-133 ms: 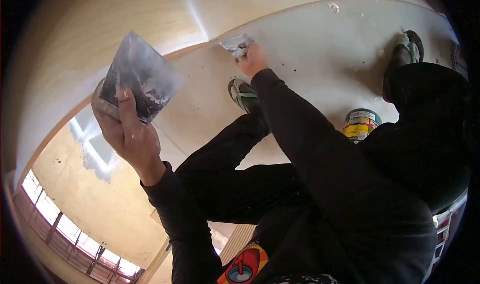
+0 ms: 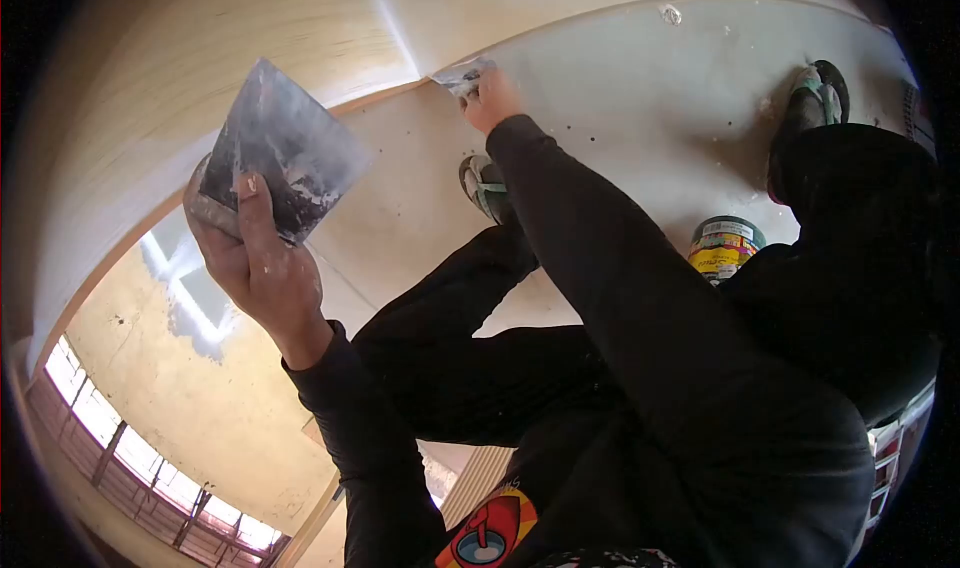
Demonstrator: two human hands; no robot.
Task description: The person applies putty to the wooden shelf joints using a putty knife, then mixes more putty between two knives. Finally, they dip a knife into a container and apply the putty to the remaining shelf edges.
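Observation:
My left hand (image 2: 265,278) is closed on a flat, squarish putty scraper (image 2: 300,133), its thumb pressed on the face. White and dark smears of filler cover that blade, which is raised in front of the wall. Farther off, my right hand (image 2: 497,100) grips a second, similar putty scraper (image 2: 455,75) low down, where the wall meets the floor. The edge of this blade overlaps the wall's bottom edge in view, and part of it is hidden by the fingers. A white filler stripe (image 2: 388,18) runs down the wall (image 2: 280,18) to near that spot.
On the grey floor (image 2: 620,88) stands a labelled tub (image 2: 728,248) beside my leg. My feet wear sandals, one (image 2: 484,186) near the right hand and another (image 2: 825,93) at far right. At left are a patched wall (image 2: 120,358) and a barred window (image 2: 130,456).
My right hand and its scraper have shifted slightly up and left, closer to the wall's bottom edge. My left hand and its scraper have hardly moved.

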